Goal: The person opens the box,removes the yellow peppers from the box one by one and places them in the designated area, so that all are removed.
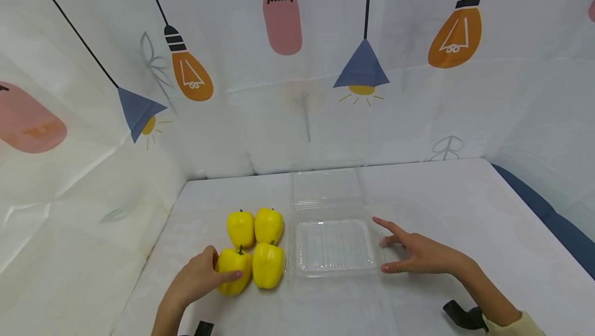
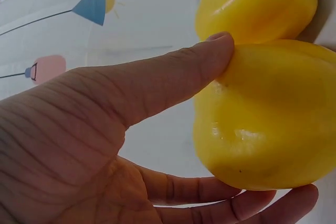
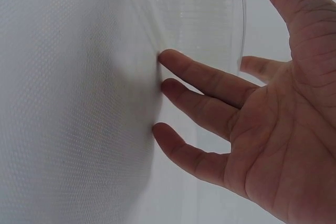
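Yellow bell peppers stand in a two-by-two cluster on the left of the table. My left hand point(image 1: 197, 276) holds the near-left pepper point(image 1: 234, 270), thumb on one side and fingers round the other; the left wrist view shows this pepper point(image 2: 268, 119) close up. Beside it are the near-right pepper point(image 1: 268, 266), the far-left pepper point(image 1: 240, 228) and the far-right pepper point(image 1: 268, 226). To their right lies a clear plastic clamshell container point(image 1: 334, 245), its lid folded back. My right hand point(image 1: 420, 253) is at the container's right edge, fingers spread, fingertips near the rim.
A white cloth covers the table point(image 1: 418, 191). Behind it hangs a pale curtain point(image 1: 260, 119) printed with lamps and bulbs. A dark blue object point(image 1: 548, 212) shows past the table's right edge. A black strap piece point(image 1: 460, 316) is near my right wrist.
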